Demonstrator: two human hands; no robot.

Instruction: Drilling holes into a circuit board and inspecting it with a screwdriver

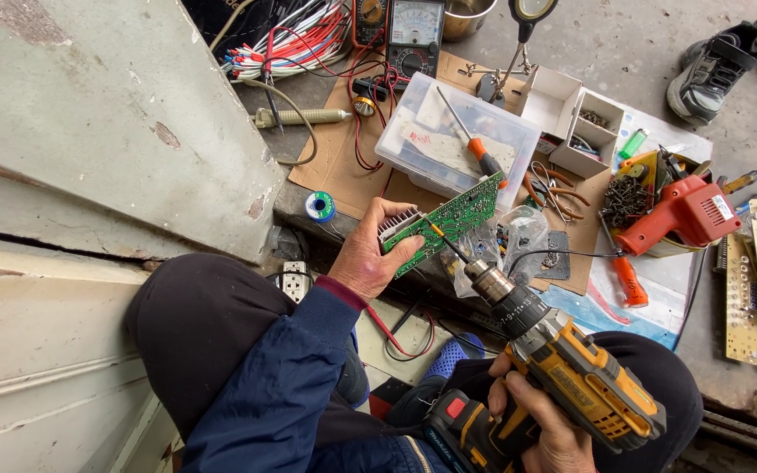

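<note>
— Board check: where's it sitting?
— My left hand (pixel 368 254) grips the green circuit board (pixel 445 221), long axis tilted up-right. My right hand (pixel 541 425) is wrapped round the yellow drill (pixel 571 372), whose bit (pixel 445 241) touches the board from lower-right.

The left hand (pixel 363 256) grips the green circuit board (pixel 447 221) just above the knee, and the bit of the yellow-and-black cordless drill (pixel 562 368), held in the right hand (pixel 547 429) to the right and nearer the body, touches that board. Behind the board sits a clear plastic lidded box (pixel 457 136) on brown cardboard (pixel 335 166), an orange-handled screwdriver (pixel 475 144) lying on its lid. Right of the box lies a red glue gun (pixel 681 215); behind it, a black analogue multimeter (pixel 415 31).
</note>
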